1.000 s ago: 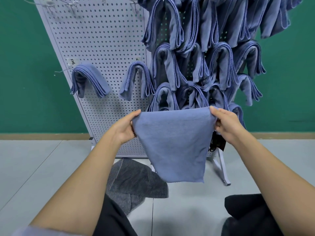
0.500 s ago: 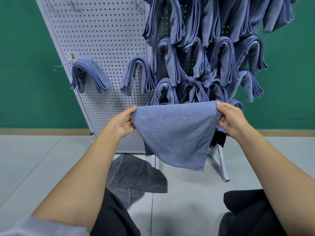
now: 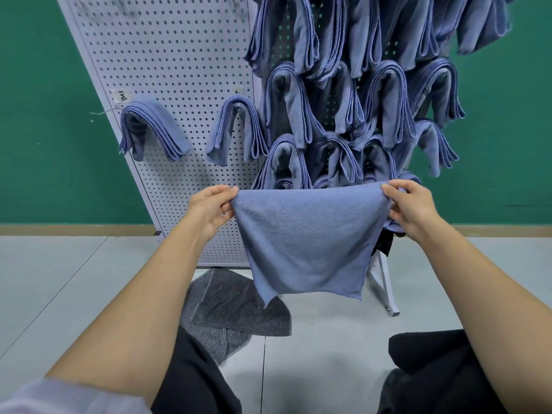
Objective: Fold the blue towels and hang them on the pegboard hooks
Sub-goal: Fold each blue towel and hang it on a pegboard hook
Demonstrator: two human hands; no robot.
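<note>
The wall (image 3: 44, 130) at the back is dark green. A light brown strip (image 3: 74, 230) runs along the bottom of it, right where it meets the floor (image 3: 59, 279). The floor is pale gray and smooth, and a thin dark line (image 3: 263, 369) runs across it. A gray cloth (image 3: 233, 312) with thin stripes lies crumpled on the floor. A small black thing (image 3: 385, 243) hangs farther right; what it is cannot be made out.

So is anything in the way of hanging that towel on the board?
The left hand and right hand hold the blue towel before the pegboard. Nothing visible blocks it; hung towels crowd one side.
</note>
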